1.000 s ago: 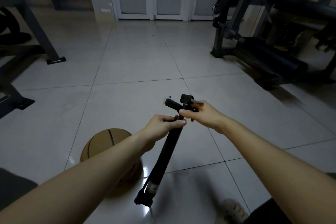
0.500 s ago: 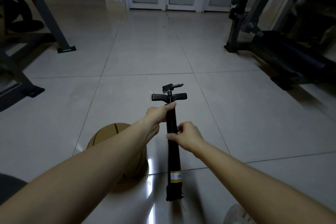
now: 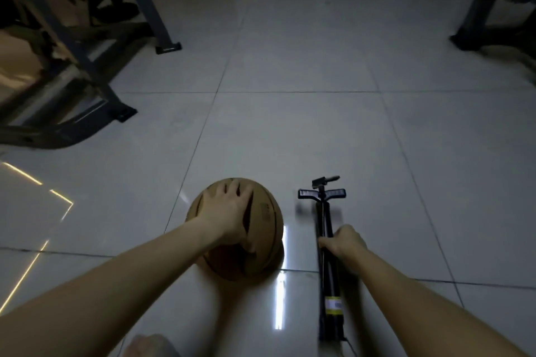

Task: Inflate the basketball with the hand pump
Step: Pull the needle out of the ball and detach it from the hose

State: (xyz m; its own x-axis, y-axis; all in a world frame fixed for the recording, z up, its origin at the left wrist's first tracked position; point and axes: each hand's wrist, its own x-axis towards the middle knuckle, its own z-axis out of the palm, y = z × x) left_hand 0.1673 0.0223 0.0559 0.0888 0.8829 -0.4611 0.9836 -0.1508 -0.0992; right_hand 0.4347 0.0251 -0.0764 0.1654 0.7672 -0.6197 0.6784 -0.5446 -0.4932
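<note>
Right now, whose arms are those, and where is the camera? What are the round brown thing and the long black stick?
Those are a person's two bare arms, not a machine. The one picture comes from a camera worn on their head, looking forward and down. The round brown thing is a basketball on the shiny tiled floor. The left hand rests spread on top of it. The black stick is a hand pump for pushing air in; the right hand grips its tube. Pump and ball sit apart, not joined yet. Dark metal frames stand at the back left.
</note>
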